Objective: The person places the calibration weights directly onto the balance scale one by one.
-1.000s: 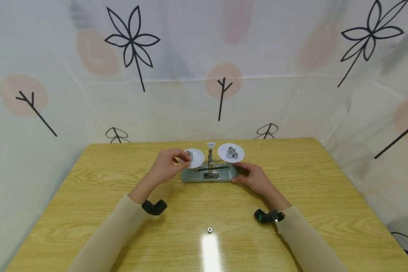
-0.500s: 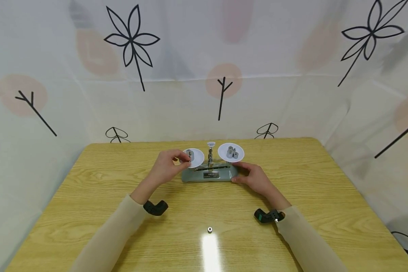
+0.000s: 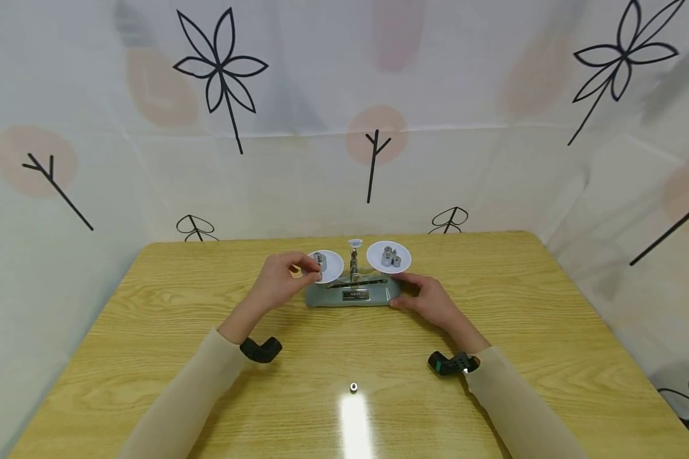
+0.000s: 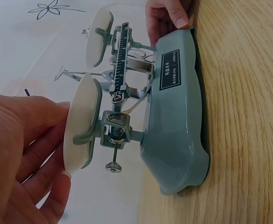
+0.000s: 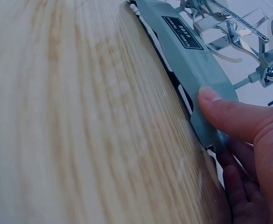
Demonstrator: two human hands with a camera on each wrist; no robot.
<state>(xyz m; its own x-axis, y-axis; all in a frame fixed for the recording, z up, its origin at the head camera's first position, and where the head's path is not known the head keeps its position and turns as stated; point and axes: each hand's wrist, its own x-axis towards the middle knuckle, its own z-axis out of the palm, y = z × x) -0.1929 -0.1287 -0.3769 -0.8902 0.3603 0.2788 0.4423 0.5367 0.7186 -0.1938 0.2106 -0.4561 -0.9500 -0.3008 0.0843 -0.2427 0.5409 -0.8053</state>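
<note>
A balance scale (image 3: 350, 293) with a grey-green base stands near the table's back edge. My left hand (image 3: 284, 277) reaches over its left white pan (image 3: 334, 271), fingers bent, tips at the pan beside a metal weight (image 3: 320, 258). The left wrist view shows that pan's underside hiding the fingertips; I cannot tell whether they pinch a small weight. My right hand (image 3: 430, 299) grips the base's right end, thumb (image 5: 218, 105) on the front face and the other fingers behind. On the right pan (image 3: 402, 248) several metal weights (image 3: 390, 257) stand together.
A small metal weight (image 3: 353, 387) lies alone on the wooden table (image 3: 436, 421), near the front. Behind the table hangs a white cloth (image 3: 298, 185) with printed leaves and twigs. Each wrist wears a black camera (image 3: 261, 350).
The left fingertips have shifted slightly, showing more of the weight on the left pan. The right hand keeps its grip on the base. The view has turned a little.
</note>
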